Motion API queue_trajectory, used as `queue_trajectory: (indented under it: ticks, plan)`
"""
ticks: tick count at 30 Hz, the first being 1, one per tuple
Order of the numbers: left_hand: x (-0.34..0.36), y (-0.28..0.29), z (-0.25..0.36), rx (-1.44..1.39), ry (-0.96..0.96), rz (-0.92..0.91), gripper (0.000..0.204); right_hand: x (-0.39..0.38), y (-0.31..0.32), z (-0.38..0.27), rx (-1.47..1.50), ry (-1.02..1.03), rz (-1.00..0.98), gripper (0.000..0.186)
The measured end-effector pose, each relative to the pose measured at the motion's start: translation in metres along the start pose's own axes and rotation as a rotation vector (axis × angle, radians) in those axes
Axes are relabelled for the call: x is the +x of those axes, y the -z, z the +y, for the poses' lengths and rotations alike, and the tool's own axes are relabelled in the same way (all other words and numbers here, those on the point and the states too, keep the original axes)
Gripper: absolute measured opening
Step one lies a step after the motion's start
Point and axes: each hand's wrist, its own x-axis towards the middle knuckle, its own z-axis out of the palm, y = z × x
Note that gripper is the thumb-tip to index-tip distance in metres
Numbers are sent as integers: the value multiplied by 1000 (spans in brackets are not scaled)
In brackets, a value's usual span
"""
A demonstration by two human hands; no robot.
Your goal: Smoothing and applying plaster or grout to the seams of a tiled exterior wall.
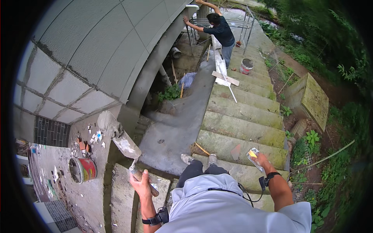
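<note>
My left hand (140, 181) grips the wooden handle of a metal trowel (126, 144), whose blade points up and left over the ledge with a grey lump of mortar (107, 123) at its far end. At the lower right, my right hand (261, 160) holds a flat metal tool with a yellow part (253, 154) above the concrete steps (241, 124). A worn bucket with a red and yellow label (82, 170) sits on the ledge at the left, near scattered tile and debris bits (85, 145).
A co-worker (223, 33) reaches up to the wall edge beside a metal scaffold (246, 29). A bucket (246, 66), planks (225, 77) and a rod lie along the upper steps. A mossy concrete block (307, 101) and plants border the right; a lower passage runs left of the stairs.
</note>
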Motion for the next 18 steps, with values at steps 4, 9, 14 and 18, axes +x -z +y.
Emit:
queue_trajectory:
  ticks: [4,9,14,18]
  plan:
    - [-9,-16,8,-27,17,9,33,-4,-10,-20,62,141,-162,60]
    - [-23,-22,7,-41,14,2,33,-14,-19,-29,-26,214,-105,55]
    - [-37,-21,2,-45,17,-4,33,-30,-14,-15,22,178,-154,54]
    - [-47,-22,2,-30,23,-11,30,-41,-21,8,12,143,-124,53]
